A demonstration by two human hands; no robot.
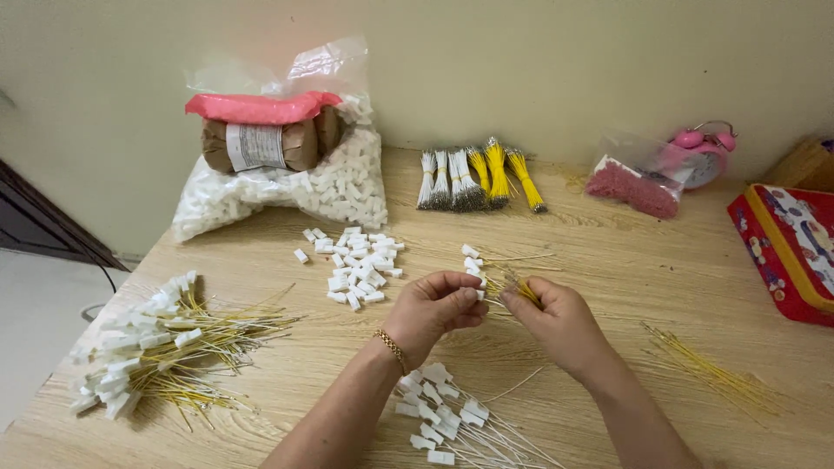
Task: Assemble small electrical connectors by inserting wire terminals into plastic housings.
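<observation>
My left hand [434, 311], with a gold bracelet on the wrist, pinches a small white plastic connector [479, 293] between thumb and fingers. My right hand [556, 320] holds a thin yellow wire [525, 290] with its end at that connector. Both hands hover over the wooden table [643, 260], near its middle. Just behind them lie a few white connectors with wires [473, 259]. A loose heap of white connectors [358, 265] lies to the left of the hands.
Finished white-capped yellow wires lie piled at the left [156, 343], white-wired ones at the near edge [447, 417]. Loose yellow wires [708, 372] lie right. At the back: a clear bag of connectors [287, 178], wire bundles [478, 178], a red-filled bag [632, 187], a pink clock [702, 152], a red tin [790, 247].
</observation>
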